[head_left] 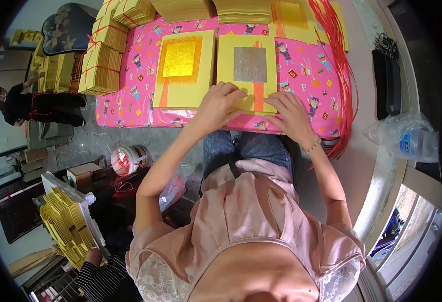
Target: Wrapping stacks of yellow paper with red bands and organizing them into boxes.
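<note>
Yellow paper stack (224, 75), top sheet with silver square (249, 64) over orange-red streak; upper centre of frame, on pink patterned counter (139, 70). Left hand (215, 108) fingers curled at its lower edge, right hand (290, 117) at lower right corner; can't tell if either grip pinches. White bucket (142, 156), left of centre, holds red-and-white material (121, 162).

One left hand (216, 106) and one right hand (292, 115) are in view, with two yellow paper stacks (191, 95) nearest them, one bearing one gold square (180, 59) and one bearing one silver square (250, 64). Elsewhere there are one bunch of red strings (345, 75), one white bucket (141, 155), one blue-labelled bottle (416, 146) and two other people (17, 104).
</note>
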`<control>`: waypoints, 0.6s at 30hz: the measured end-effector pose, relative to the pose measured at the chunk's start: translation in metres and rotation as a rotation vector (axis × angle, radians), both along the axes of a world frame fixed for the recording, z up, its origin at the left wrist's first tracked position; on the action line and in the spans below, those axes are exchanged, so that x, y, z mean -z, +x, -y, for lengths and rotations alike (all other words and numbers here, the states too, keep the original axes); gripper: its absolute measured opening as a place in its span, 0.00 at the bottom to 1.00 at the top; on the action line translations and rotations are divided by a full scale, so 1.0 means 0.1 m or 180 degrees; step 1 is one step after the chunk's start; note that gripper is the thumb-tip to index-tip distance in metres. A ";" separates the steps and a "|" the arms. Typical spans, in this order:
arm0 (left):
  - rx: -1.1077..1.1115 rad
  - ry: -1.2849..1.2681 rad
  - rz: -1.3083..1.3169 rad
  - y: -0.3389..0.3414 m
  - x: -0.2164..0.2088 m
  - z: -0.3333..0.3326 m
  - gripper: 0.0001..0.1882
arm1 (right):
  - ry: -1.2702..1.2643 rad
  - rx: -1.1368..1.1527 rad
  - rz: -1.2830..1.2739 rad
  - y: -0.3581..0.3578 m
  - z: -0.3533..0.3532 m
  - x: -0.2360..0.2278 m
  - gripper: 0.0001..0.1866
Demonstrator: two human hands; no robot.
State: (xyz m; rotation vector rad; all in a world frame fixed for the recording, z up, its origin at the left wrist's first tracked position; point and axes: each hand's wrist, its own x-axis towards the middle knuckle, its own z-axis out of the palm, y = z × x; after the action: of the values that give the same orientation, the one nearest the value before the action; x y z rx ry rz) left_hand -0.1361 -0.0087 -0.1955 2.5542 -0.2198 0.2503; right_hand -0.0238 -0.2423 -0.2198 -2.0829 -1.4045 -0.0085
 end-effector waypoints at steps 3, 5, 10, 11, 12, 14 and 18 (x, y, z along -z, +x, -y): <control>-0.0020 0.0109 -0.0030 0.03 0.10 0.06 0.21 | -0.0040 0.0039 0.0090 0.04 -0.02 0.06 0.21; -0.0047 0.0132 -0.0046 0.03 0.15 0.08 0.21 | 0.0043 -0.0053 0.0135 0.07 -0.03 0.12 0.19; -0.0131 0.0198 0.0037 0.02 0.20 0.08 0.21 | 0.0236 -0.0105 0.0006 0.11 -0.03 0.13 0.12; -0.0122 0.0194 0.0026 0.02 0.20 0.08 0.21 | 0.0352 -0.0131 -0.0056 0.12 -0.02 0.13 0.09; -0.0147 0.0096 -0.0007 0.01 0.20 0.08 0.19 | 0.0348 -0.0122 -0.0066 0.13 -0.02 0.12 0.09; -0.0169 -0.0003 -0.0050 0.01 0.19 0.06 0.18 | 0.0337 -0.0069 -0.0301 0.13 -0.03 0.11 0.07; -0.0221 -0.0261 -0.0133 0.02 0.20 0.02 0.13 | 0.0366 0.0024 -0.0432 0.13 -0.05 0.10 0.07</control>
State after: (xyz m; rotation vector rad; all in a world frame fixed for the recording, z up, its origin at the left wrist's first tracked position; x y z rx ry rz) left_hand -0.1341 -0.0109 -0.2155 2.4856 -0.1028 0.2272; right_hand -0.0103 -0.2375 -0.2298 -1.9566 -1.2847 0.0472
